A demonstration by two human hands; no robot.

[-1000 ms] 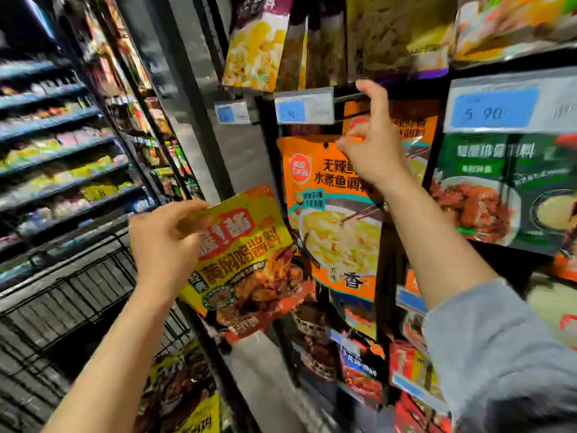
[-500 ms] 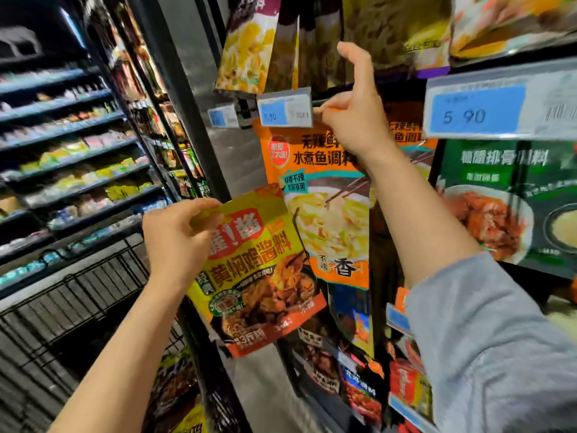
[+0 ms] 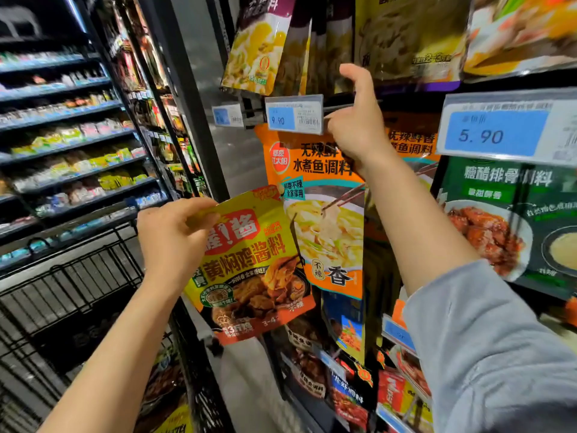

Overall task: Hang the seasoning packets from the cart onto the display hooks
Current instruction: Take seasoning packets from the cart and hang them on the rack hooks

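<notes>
The left hand (image 3: 170,235) pinches the top left corner of a yellow seasoning packet (image 3: 249,270) — thumb on the printed front, fingers curled behind it — and holds it tilted in the air, near the camera and in front of the display. The right hand (image 3: 356,126) is raised to the display hook (image 3: 338,105), loosely curled with the index finger crooked upward; its fingertips gather at the top edge of an orange packet (image 3: 318,214) hanging there, though whether they grip packet or hook I cannot tell, since the hand covers that spot. Just left of this hand hangs a price tag (image 3: 293,115) reading 9.90. A grey sleeve (image 3: 487,348) fills the near right corner. To the right hangs a green packet (image 3: 512,223) under a 5.90 tag (image 3: 499,132). The black wire cart (image 3: 62,310) stands at lower left — more packets show dimly inside, cut off by the frame. The far shelves on the left are blurred.
</notes>
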